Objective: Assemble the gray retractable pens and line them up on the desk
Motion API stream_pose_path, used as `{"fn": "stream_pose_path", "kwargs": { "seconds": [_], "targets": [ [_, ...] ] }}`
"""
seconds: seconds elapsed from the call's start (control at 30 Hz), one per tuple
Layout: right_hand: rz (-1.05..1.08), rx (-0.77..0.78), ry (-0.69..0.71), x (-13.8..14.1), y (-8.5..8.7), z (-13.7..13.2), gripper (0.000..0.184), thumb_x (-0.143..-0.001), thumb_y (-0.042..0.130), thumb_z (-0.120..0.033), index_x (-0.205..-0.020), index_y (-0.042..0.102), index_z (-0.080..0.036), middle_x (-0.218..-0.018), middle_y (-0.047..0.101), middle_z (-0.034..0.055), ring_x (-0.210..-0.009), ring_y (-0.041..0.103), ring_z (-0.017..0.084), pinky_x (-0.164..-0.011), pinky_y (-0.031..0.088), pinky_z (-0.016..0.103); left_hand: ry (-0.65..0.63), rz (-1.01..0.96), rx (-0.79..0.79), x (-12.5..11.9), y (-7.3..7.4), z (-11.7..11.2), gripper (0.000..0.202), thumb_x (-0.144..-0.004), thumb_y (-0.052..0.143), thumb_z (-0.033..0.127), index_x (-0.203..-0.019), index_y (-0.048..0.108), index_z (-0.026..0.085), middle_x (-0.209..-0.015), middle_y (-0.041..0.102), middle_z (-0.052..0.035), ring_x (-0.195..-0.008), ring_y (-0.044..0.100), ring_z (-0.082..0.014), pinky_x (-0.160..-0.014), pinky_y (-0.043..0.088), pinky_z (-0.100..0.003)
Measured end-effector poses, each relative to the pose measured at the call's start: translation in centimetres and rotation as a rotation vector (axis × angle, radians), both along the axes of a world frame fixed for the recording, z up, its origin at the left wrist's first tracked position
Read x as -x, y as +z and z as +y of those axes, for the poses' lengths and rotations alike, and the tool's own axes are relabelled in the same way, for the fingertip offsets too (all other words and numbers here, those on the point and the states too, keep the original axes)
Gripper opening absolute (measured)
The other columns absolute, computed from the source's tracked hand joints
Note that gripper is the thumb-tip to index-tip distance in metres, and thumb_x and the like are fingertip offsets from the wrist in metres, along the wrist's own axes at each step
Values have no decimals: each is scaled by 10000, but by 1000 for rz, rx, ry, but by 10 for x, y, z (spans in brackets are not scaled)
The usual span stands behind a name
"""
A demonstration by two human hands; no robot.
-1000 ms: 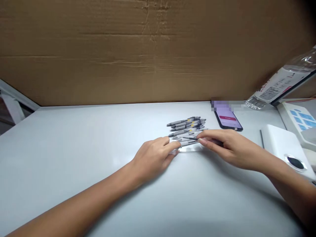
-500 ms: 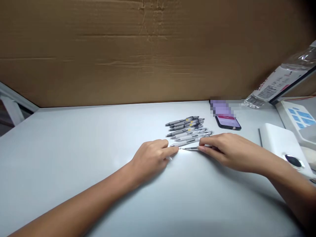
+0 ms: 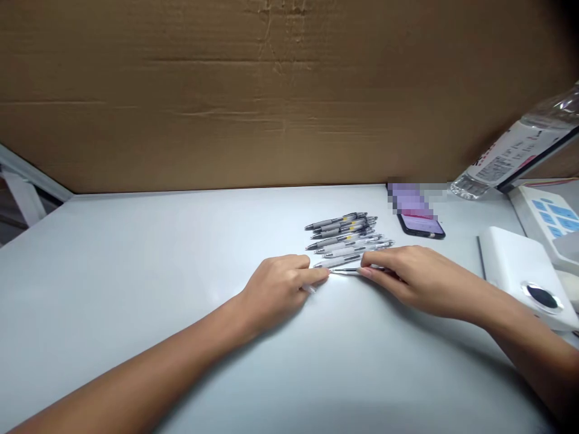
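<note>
**Left hand (image 3: 280, 288) curled, right hand (image 3: 407, 280) pinching a slim pen (image 3: 346, 272)**

The left arm reaches in from the lower left, and the left hand lies palm-down on the white table (image 3: 136, 289). Its fingers sit together, lightly curled and pointing right. A clear pen end (image 3: 309, 289) pokes out beneath them, but I cannot tell whether the hand grips it. The slim pen lies level between the hands, its tip just beside the left fingertips (image 3: 322, 275). Just above it is a loose stack of retractable pens (image 3: 344, 235). The right hand, coming in from the lower right, is nearly closed, pinching the pen's barrel. Farther right lie a partly pixelated phone (image 3: 420, 224), a white box (image 3: 515, 271) and a plastic water bottle (image 3: 511, 150).
</note>
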State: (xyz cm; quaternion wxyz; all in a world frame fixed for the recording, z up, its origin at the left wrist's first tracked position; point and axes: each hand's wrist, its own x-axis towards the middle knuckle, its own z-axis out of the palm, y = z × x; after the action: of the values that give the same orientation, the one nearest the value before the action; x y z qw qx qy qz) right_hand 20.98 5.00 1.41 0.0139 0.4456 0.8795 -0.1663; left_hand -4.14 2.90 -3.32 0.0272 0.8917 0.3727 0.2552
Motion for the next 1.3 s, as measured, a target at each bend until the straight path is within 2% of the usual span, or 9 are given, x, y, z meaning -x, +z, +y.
{"fn": "stream_pose_path", "kwargs": {
  "seconds": [0.13,0.3,0.4,0.57,0.77,0.9,1.03,1.13,1.3],
  "targets": [
    [60,43,2,1,-2,3,323,-982,368,-415,-732,466,-235,-671,614,-16,-606,539,170,-557,317,275,-16,-111,22,2,-1,1,301,-864,474,68,-878,736,215,-558,458,32,-493,394,-96,-473,265,-206],
    [133,143,24,3,-2,3,342,-987,357,-448,-759,492,-233,-664,597,-17,-604,535,166,-582,347,276,-42,-230,44,2,-3,1,183,-844,548,51,-886,678,173,-689,620,17,-579,517,-89,-546,366,-194],
    [148,175,34,4,-2,0,352,-992,348,-458,-774,503,-230,-682,597,-14,-622,542,167,-603,364,280,-90,-246,13,2,-3,0,177,-844,537,33,-900,643,163,-733,657,11,-611,546,-96,-575,395,-201],
    [178,202,45,5,-2,-1,339,-992,362,-439,-772,503,-225,-682,582,-16,-632,533,164,-614,379,279,-161,-208,-136,5,1,-2,213,-852,476,26,-904,639,154,-624,572,19,-531,457,-104,-499,334,-230],
    [267,241,54,11,0,-4,344,-1004,344,-431,-768,481,-221,-668,532,-28,-621,493,151,-594,368,270,-129,-296,-167,5,4,-3,264,-871,451,29,-900,655,195,-559,475,42,-483,406,-86,-468,296,-211],
    [318,266,56,15,-2,-8,352,-1008,340,-438,-783,492,-216,-694,536,-25,-644,490,147,-607,368,266,-87,-342,-118,3,4,-4,126,-915,586,214,-1036,601,179,-662,592,32,-513,493,-76,-500,375,-190],
    [349,281,34,13,-3,-7,342,-1010,344,-442,-821,516,-216,-729,541,-26,-676,500,143,-632,379,261,27,-282,89,3,7,-6,454,-809,677,509,-1050,529,154,-738,614,18,-491,501,-82,-490,422,-204],
    [356,266,29,12,-3,-7,340,-1008,350,-441,-813,514,-216,-722,535,-28,-667,493,141,-627,381,260,58,-225,151,3,10,-6,445,-790,671,533,-980,523,159,-745,612,12,-491,486,-92,-488,425,-226],
    [334,227,53,14,-1,-9,340,-1009,359,-407,-768,496,-211,-688,547,-29,-633,494,138,-601,373,264,-12,-147,62,3,13,-7,415,-818,633,516,-969,559,136,-803,622,-38,-567,522,-128,-512,440,-253]
  ]
}}
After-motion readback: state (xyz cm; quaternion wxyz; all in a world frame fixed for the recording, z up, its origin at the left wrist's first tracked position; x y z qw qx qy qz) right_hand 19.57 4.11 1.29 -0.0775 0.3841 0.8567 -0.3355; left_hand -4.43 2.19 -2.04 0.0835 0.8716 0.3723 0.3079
